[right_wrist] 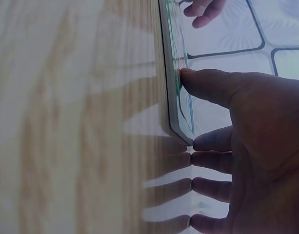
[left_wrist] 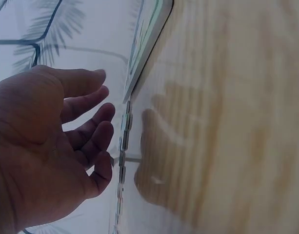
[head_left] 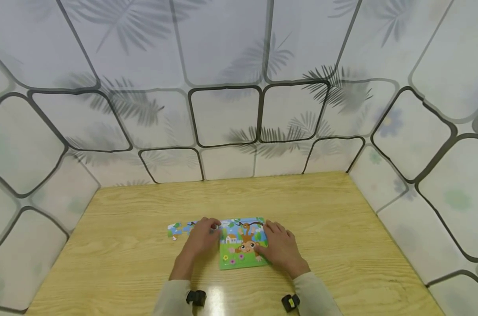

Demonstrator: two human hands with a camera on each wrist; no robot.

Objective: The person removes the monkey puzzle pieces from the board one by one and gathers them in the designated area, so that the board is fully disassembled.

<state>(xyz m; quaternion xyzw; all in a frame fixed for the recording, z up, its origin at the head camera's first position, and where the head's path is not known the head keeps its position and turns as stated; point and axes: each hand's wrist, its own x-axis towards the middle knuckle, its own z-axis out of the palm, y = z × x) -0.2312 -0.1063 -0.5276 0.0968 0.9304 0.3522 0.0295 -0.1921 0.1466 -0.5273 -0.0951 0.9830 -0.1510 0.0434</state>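
Note:
A square jigsaw puzzle board (head_left: 235,256) with a monkey picture lies flat on the table. The thumb of my right hand (head_left: 281,246) rests on its right part; in the right wrist view the index fingertip (right_wrist: 208,140) is at the board's corner and the other fingertips touch the tabletop. To the left of the board, loose puzzle pieces (head_left: 176,229) lie in a row, partly covered by my left hand (head_left: 202,237). Its fingers (left_wrist: 101,137) are loosely bent just over these pieces, with nothing seen between them and the thumb.
The light wooden table (head_left: 321,197) carries the board and pieces. Patterned cloth walls (head_left: 227,116) rise behind it and along both sides. A black wrist strap (head_left: 196,298) sits at the left sleeve, another strap (head_left: 290,303) at the right one.

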